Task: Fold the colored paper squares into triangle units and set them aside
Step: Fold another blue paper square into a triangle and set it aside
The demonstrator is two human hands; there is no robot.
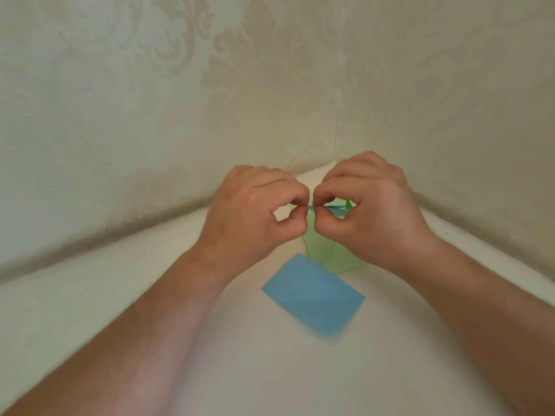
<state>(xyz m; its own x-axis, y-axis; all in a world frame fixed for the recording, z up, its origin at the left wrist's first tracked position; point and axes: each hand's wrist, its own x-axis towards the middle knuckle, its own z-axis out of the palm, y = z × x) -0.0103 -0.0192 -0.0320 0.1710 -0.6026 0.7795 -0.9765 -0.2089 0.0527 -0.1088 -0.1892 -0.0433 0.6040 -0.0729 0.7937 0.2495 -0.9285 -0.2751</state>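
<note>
Head view shows the left hand (pixel 255 208) and right hand (pixel 369 205) meeting above the counter (pixel 90 310), fingers of both clamped on a small blue paper piece (pixel 326 208) held edge-on between them. To crease well, I judge both pinches should slide outward along the fold with edges kept aligned. A blue paper sheet (pixel 312 294) lies at 6 o'clock of the hands, overlapping a green paper (pixel 327 253). Walls crowd 12 o'clock; open counter lies toward 7.

Walls (pixel 180 115) hem the corner; near table (pixel 150 295) seems passable.
</note>
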